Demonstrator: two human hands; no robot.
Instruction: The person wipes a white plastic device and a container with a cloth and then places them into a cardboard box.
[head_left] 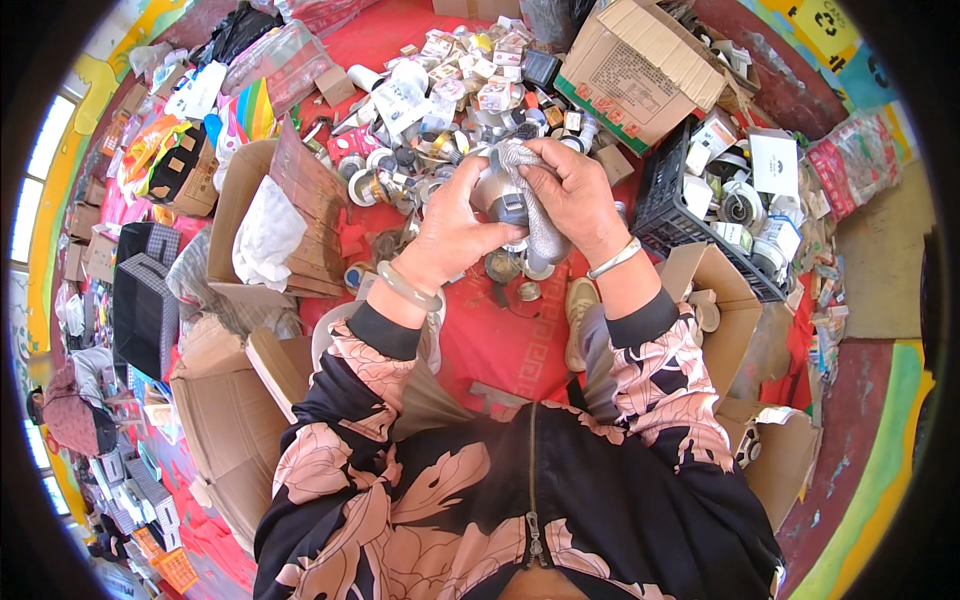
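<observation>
My left hand (446, 222) grips a rounded silver-grey object with a dark band (505, 192), perhaps a lamp fitting; its exact kind does not show. A grey knitted cloth (541, 212) is pinched in my right hand (582, 192) and lies against the right side of that object. Both hands are raised in front of me over the red floor cloth (505, 345). Just beyond them spreads a heap of small boxes and loose metal and plastic fittings (440, 125).
A black plastic crate (663, 185) of boxed and loose round fittings stands at the right, below a tilted cardboard box (640, 75). An open carton with white plastic (268, 235) stands at the left. More cartons (235, 410) flank my legs.
</observation>
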